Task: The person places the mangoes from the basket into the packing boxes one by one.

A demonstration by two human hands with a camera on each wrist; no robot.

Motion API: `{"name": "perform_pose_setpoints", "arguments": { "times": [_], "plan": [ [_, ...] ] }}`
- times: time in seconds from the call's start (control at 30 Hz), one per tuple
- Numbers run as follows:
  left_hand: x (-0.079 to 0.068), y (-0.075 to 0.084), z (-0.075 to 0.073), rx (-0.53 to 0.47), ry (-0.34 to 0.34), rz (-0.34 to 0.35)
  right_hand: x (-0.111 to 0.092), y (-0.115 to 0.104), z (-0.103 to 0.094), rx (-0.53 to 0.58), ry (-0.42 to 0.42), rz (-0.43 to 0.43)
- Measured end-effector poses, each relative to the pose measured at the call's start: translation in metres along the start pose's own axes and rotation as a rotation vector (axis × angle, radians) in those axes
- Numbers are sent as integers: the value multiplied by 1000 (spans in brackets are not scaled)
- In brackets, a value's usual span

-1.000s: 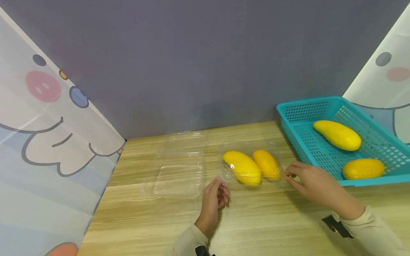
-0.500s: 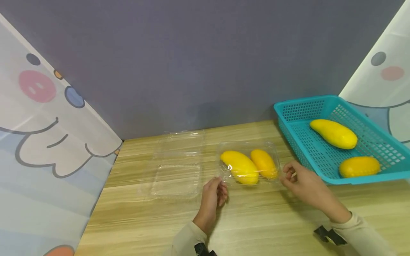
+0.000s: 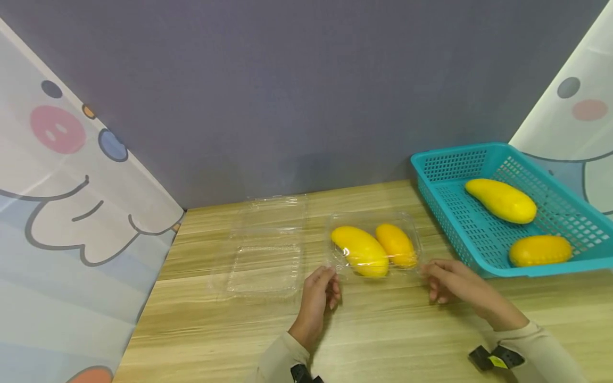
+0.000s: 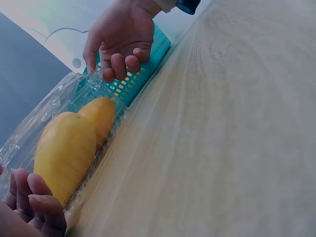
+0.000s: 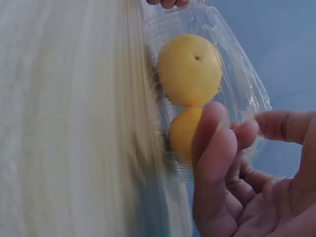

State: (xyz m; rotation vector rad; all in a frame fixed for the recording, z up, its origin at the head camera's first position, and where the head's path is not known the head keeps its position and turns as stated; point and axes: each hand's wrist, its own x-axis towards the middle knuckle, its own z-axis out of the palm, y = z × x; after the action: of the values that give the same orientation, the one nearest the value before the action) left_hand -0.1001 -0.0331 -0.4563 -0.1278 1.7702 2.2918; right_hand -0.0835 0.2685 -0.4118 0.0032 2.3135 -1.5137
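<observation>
Compared with half a second ago, the main change is in the right hand (image 3: 457, 284): its hooked fingers were raised at the right of the box (image 3: 366, 219), and now the hand sits lower and is turned, with the spare fingers curling down under the thumb and forefinger. The left hand (image 3: 316, 295) keeps almost the same place and pose, and the box has hardly moved. It lies on the table (image 3: 378, 340) just right of the frame's centre, its clear plastic over the large fruit (image 3: 361, 252) and the small fruit (image 3: 396, 246), side by side and tilted. The left forearm rises from the bottom edge, and its hand pinches the box's near left corner, the other fingers curled loosely. The right forearm reaches in from the lower right, and its hand pinches the near right corner between thumb and forefinger, as the right wrist view shows. Left of centre, near the box but apart from it, the open box (image 3: 265, 268) lies spread flat. At the right of the frame, the basket (image 3: 455, 166) holds the long fruit (image 3: 502, 200) towards its back and the short fruit (image 3: 540, 251) near its front rim.
</observation>
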Motion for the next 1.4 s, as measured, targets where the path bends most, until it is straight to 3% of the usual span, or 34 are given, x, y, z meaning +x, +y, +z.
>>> {"name": "perform_pose_setpoints", "arguments": {
  "times": [0.67, 1.23, 1.4],
  "plan": [
    [6, 1, 1, -51, 28, 5, 24, 4, 2, 56, 35, -63],
    [5, -1, 1, 13, 29, 10, 28, 19, -3, 149, -122, -196],
    [5, -3, 0, 20, 16, 28, 29, 22, -3, 167, -124, -206]
  ]
}}
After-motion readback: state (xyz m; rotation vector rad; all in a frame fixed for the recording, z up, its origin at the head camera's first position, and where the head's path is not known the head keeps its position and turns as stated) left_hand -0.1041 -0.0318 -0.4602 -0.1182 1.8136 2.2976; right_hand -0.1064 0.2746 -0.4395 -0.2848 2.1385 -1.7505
